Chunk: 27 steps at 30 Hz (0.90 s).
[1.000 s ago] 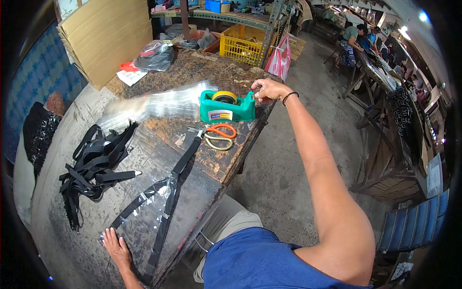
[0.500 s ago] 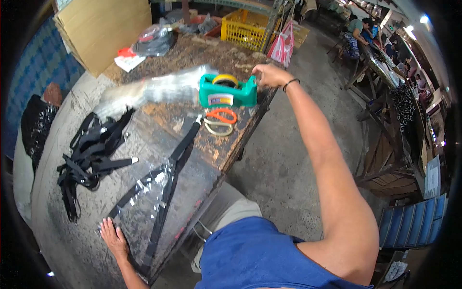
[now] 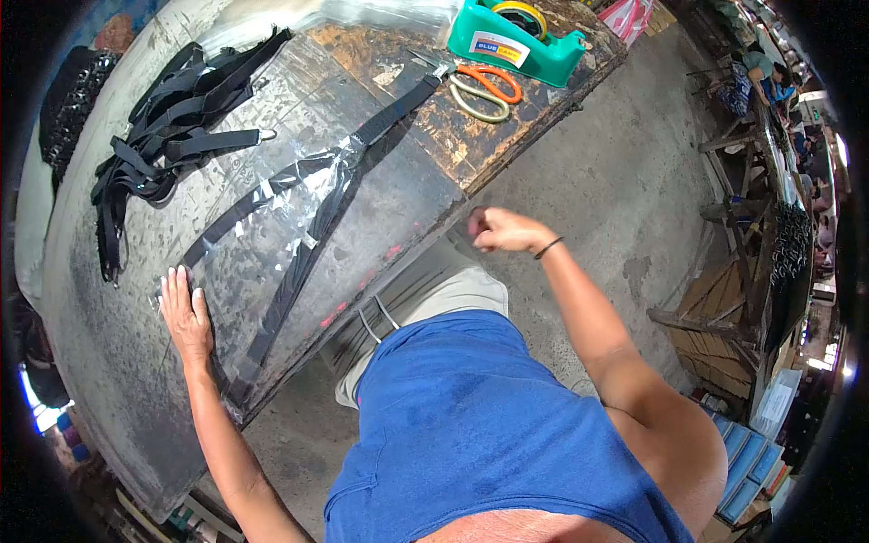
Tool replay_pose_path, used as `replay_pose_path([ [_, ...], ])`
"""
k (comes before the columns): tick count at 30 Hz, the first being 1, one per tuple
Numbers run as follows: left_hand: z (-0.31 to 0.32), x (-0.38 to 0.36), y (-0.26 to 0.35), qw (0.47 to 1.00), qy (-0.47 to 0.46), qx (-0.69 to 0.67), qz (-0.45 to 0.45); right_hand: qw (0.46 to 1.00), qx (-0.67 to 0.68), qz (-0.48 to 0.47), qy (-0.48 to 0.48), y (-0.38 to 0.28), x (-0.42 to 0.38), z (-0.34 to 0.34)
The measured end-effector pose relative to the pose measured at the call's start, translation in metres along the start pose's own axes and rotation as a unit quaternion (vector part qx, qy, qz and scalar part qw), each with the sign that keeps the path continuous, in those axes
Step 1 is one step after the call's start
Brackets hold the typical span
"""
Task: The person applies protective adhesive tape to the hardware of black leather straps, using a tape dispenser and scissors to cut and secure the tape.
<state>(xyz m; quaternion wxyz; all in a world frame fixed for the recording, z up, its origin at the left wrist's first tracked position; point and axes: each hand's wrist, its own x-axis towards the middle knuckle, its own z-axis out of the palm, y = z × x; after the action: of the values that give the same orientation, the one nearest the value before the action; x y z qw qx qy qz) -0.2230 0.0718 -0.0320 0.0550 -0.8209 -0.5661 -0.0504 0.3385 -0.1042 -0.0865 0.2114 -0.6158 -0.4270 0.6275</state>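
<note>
My left hand [image 3: 187, 317] lies flat on the grey tabletop, its fingertips at the lower end of a black strap piece [image 3: 308, 226]. This Y-shaped webbing is spread out, with shiny clear tape over its junction. My right hand [image 3: 507, 231] hangs in the air just off the table edge, fingers curled into a pinch; whatever it may hold is too small to make out. Beyond it stands a green tape dispenser [image 3: 552, 63] with a yellow-cored roll. Scissors [image 3: 489, 90] with one orange and one beige handle lie beside the dispenser, near the strap's upper end.
A heap of black straps [image 3: 181, 136] lies on the table's left part. Clear plastic [image 3: 380, 14] is at the far edge. Right of the table is concrete floor [image 3: 579, 181], then a wooden workbench [image 3: 724, 308] with people seated beyond.
My right hand has left the tape dispenser and come back toward my body, beside the table edge. My left hand stays flat on the table. The view has tilted downward.
</note>
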Motion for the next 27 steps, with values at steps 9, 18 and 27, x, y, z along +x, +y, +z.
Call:
replay_pose_path([
  [9,0.001,-0.001,-0.001,1.0,0.007,-0.004,-0.003,0.929,-0.362,0.027,-0.078,0.016,0.057,0.041],
  [18,0.003,0.0,-0.002,1.0,0.011,-0.01,-0.003,0.934,-0.337,0.032,0.117,0.013,0.024,0.038],
  [27,0.002,0.0,0.0,1.0,0.016,-0.014,0.004,0.958,0.139,0.194,0.158,0.057,-0.006,0.054],
])
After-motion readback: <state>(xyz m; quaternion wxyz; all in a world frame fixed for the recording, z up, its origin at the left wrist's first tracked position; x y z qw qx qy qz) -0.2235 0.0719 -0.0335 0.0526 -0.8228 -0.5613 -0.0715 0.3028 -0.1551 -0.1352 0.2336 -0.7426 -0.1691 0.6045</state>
